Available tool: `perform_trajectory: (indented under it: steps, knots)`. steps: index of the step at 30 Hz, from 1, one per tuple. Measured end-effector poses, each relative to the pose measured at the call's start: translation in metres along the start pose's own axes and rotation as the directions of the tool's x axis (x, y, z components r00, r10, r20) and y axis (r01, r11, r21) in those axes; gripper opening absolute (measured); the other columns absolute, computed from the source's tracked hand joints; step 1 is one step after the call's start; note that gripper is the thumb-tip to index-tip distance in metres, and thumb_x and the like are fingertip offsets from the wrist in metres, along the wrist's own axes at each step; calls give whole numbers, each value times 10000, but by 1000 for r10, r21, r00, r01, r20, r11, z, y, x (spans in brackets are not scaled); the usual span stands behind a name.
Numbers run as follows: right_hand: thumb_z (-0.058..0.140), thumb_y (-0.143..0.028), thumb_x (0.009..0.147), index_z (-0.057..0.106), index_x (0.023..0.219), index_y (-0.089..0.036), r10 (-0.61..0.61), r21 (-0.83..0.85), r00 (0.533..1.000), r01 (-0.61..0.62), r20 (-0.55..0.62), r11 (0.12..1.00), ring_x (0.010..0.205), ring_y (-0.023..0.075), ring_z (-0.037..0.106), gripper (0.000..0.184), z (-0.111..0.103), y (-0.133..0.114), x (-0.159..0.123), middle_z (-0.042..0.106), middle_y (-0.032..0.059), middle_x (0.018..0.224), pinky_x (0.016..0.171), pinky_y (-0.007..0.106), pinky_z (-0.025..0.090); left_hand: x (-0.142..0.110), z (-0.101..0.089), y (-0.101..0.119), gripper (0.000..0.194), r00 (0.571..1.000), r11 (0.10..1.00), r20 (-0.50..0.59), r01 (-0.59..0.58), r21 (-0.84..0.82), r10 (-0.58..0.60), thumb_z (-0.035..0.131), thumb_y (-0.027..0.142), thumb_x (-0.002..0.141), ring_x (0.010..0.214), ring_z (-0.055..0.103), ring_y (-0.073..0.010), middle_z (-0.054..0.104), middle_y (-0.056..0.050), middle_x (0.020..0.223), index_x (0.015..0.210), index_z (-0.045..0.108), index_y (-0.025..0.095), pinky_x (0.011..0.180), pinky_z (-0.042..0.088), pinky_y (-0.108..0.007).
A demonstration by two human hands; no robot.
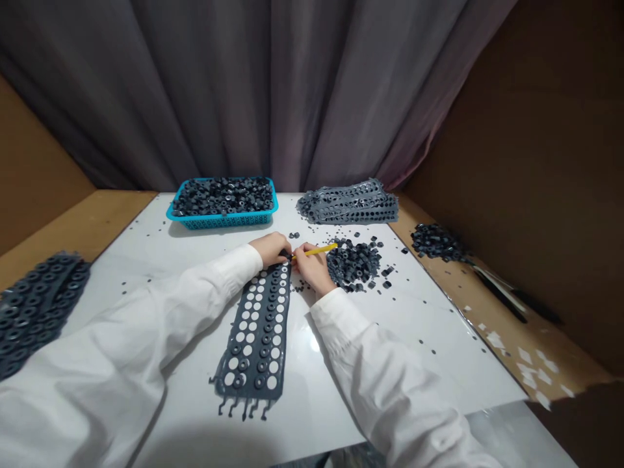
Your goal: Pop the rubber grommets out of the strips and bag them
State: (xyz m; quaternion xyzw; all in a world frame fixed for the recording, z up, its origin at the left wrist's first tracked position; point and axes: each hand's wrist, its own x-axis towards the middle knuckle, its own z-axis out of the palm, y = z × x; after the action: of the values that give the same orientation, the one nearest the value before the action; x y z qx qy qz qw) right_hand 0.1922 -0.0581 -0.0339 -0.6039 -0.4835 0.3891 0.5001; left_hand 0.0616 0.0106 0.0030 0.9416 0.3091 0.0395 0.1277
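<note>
Bent over the far end of a dark perforated sheet (259, 325) at the center of the frame, with the left hand (270, 249) laid on top and fingers curled close together; hard to tell whether pinching the edge or merely pressing down. Just beside, with the right hand (314, 268), pinching a slim yellow tool (322, 249) between thumb and fingers, pointed at the sheet's far end.

Likely light, rubbery and easily bent, perhaps a little slick judging by the sheen, and apt to tear at the thin webs between holes. Best held flat by the solid side margins, clear of the flimsy tabs at the near edge.

By count: one sheet under hand, one yellow tool, one turquoise basket (229, 221) of dark pieces at upper left of center, one stack of punched sheets (348, 203) at upper right of center, one ring-studded pile (41, 299) at the left edge, and two loose heaps, a near heap (355, 265) by the right hand and a far heap (436, 242) at right. Too many to count: pieces within basket and heaps.
</note>
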Motion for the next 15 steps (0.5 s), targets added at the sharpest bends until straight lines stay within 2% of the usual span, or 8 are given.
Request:
perform_trajectory:
  steps: [5, 8, 10, 12, 15]
  knots:
    - [464, -240, 689, 468, 533, -201, -16, -31, 1000, 15, -4, 999, 463, 105, 474, 161, 1, 1, 4, 502, -49, 442, 495, 215, 394, -1, -3, 6, 123, 997, 999, -70, 42, -6, -43, 573, 107, 741, 799, 624, -205, 666, -85, 802, 764, 690, 138, 771, 469, -279]
    - [469, -230, 680, 462, 527, -200, -4, -21, 1000, 4, -4, 1000, 451, 104, 476, 156, 1, 0, 4, 501, -49, 439, 481, 214, 392, -4, -21, -2, 208, 969, 993, -218, 114, -32, -118, 483, 166, 835, 874, 607, -198, 668, -103, 911, 914, 667, 110, 836, 448, -292]
    - [468, -236, 680, 475, 536, -199, 17, 2, 1000, -17, -2, 1000, 425, 105, 479, 148, 0, -1, 4, 510, -45, 438, 458, 216, 396, -5, -34, -10, 249, 946, 986, -280, 158, -53, -166, 462, 209, 861, 854, 602, -194, 667, -108, 925, 973, 651, 91, 821, 449, -295]
    - [457, -257, 693, 494, 568, -198, 36, 35, 999, -36, -13, 999, 407, 107, 487, 144, -1, -3, 4, 529, -40, 453, 437, 217, 406, -6, -40, -16, 224, 950, 985, -263, 158, -69, -170, 528, 237, 832, 770, 602, -176, 676, -84, 858, 944, 666, 100, 761, 457, -271]
    - [443, -290, 717, 509, 631, -198, 44, 84, 998, -39, -49, 996, 427, 106, 512, 142, -2, -5, 5, 564, -36, 509, 439, 212, 430, -3, -33, -18, 177, 974, 991, -190, 116, -71, -127, 609, 228, 774, 699, 597, -153, 683, -54, 794, 892, 688, 123, 711, 456, -243]
